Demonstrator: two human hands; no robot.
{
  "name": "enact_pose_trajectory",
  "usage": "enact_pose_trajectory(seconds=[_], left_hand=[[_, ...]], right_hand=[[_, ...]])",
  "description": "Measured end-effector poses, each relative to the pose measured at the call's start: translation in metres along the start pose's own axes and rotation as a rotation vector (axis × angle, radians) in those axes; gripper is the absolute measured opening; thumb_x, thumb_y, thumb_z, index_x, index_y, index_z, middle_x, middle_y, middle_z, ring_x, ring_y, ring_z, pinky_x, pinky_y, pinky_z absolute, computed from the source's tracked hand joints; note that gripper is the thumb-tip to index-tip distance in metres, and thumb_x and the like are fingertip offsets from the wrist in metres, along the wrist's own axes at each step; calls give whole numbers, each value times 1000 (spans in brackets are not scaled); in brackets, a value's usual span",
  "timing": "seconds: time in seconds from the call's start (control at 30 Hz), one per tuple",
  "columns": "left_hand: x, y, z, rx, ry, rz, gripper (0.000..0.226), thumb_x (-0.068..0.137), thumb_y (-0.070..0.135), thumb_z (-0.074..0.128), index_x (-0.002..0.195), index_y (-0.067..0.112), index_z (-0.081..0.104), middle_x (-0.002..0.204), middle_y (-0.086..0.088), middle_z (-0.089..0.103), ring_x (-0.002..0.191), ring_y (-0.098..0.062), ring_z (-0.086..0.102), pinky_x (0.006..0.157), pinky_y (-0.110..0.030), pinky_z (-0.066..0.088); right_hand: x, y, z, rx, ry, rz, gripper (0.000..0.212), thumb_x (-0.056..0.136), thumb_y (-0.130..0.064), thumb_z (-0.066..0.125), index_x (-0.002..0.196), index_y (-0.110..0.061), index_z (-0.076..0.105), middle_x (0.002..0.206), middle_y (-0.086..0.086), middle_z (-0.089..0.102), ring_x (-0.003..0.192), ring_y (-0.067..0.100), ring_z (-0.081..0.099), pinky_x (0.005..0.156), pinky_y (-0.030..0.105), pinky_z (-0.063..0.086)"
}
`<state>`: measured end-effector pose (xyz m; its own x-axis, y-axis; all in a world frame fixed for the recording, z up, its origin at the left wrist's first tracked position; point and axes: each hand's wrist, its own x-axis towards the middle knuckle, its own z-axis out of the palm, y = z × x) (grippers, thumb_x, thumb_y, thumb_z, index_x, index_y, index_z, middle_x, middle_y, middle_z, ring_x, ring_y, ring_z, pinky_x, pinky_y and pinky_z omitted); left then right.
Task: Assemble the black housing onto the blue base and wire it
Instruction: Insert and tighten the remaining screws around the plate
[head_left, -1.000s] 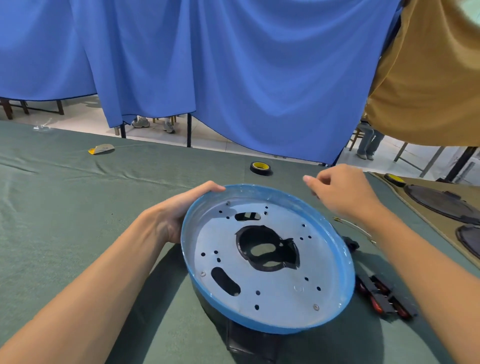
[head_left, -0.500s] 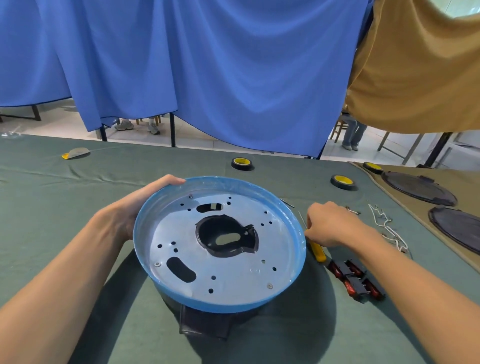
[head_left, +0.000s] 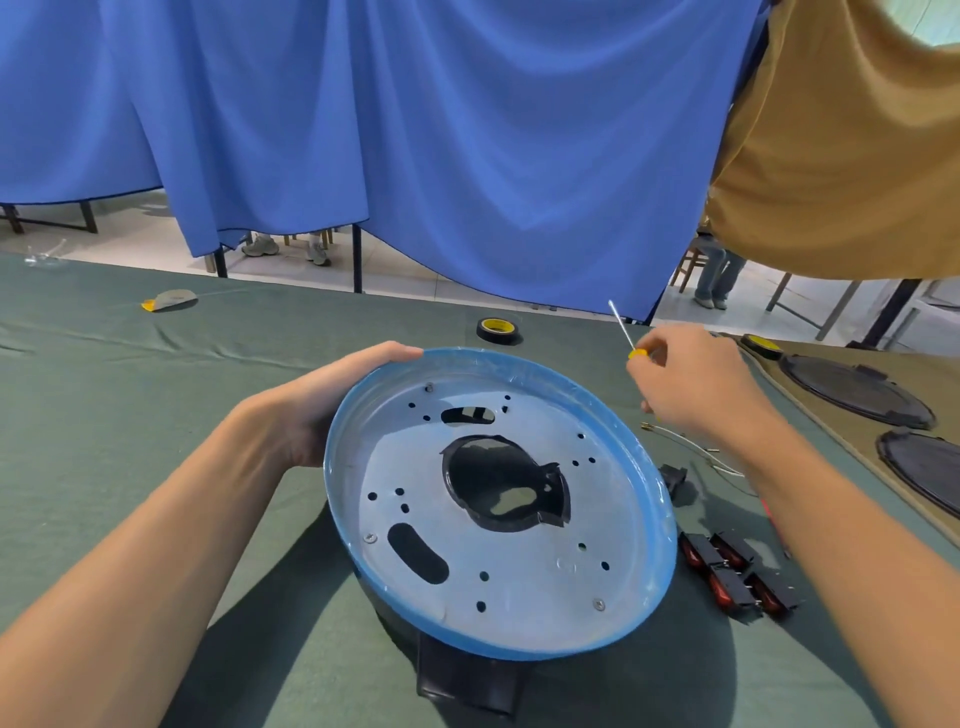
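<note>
Blue base (head_left: 519, 582), tilted, rests open side up on the green cloth (head_left: 104, 415), at centre just in front of the person. The black housing (head_left: 467, 680) sits beneath it, showing through the central opening and jutting out at 6 o'clock.

Left hand (head_left: 332, 405) grips the rim at 10 o'clock, thumb curled over the edge. Right hand (head_left: 696, 384), clear of the base at 2 o'clock, has its fingers closed round a yellow-handled screwdriver (head_left: 638, 354), shaft pointing up and away.

A tape roll (head_left: 497, 329) lies at 12 o'clock, thin wires (head_left: 691, 447) at 3 o'clock, and red-and-black switches (head_left: 737, 577) at 4 o'clock, all apart from the base.
</note>
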<state>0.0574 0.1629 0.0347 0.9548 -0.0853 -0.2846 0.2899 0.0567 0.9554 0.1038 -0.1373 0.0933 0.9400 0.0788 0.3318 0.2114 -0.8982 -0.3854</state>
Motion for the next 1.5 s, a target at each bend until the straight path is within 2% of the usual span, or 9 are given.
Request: enact_pose_trajectory(seconds=[0.13,0.23,0.43,0.6,0.7,0.93,1.23,1.4,1.5], left_hand=[[-1,4,2,55,-152,-78,51,81,58,64,100,12,75,100,-12,72,80,-26,69,70,-36,57],[8,0,1,18,-177,-108,47,77,55,70,96,14,77,99,-10,73,80,-27,70,72,-36,56],[8,-1,-2,17,-213,-196,57,75,53,73,111,9,74,114,-13,71,90,-29,69,88,-41,53],[4,2,-1,122,-189,-228,73,68,56,74,121,6,68,120,-12,67,99,-31,57,95,-43,41],[2,4,1,154,-159,-229,79,71,55,72,130,3,59,118,-12,57,102,-30,39,88,-41,26],[4,7,5,251,-132,-228,48,93,49,55,118,11,70,87,-5,66,67,-17,62,61,-28,50],[5,9,9,407,-13,-154,39,96,44,56,105,11,74,77,-2,70,59,-16,63,56,-25,49],[6,9,7,410,-18,-24,25,94,33,62,97,14,78,94,-11,76,76,-25,68,68,-34,54],[8,9,7,519,45,145,14,92,27,66,102,23,75,91,1,77,83,-18,73,69,-29,58]], right_hand=[[-1,-21,-2,139,6,-155,15,98,-27,51,100,-20,63,79,-13,61,72,13,64,73,32,48],[-1,-33,1,181,-4,-251,15,96,-31,57,103,-23,68,79,-20,56,71,0,53,72,25,37],[-4,-50,13,241,-16,-317,18,91,-33,65,106,-24,68,85,-14,57,93,13,54,78,24,36],[-5,-59,16,421,-17,-276,23,80,-30,78,100,-28,66,83,-18,61,80,5,58,67,14,43],[-7,-64,14,543,-30,-236,29,78,-29,80,103,-29,64,88,-10,66,89,15,61,76,33,54],[-11,-72,10,576,-30,-242,29,78,-30,80,102,-33,63,91,-9,66,99,25,59,86,48,53],[-14,-74,12,580,-50,-246,34,74,-28,83,100,-33,61,86,-8,68,89,17,63,84,45,55],[-13,-77,14,696,-74,-227,38,74,-22,83,103,-25,58,75,-3,70,64,11,60,72,39,57],[-10,-80,16,694,-42,-250,36,82,-24,76,108,-25,51,71,-7,66,70,16,63,72,37,56]])
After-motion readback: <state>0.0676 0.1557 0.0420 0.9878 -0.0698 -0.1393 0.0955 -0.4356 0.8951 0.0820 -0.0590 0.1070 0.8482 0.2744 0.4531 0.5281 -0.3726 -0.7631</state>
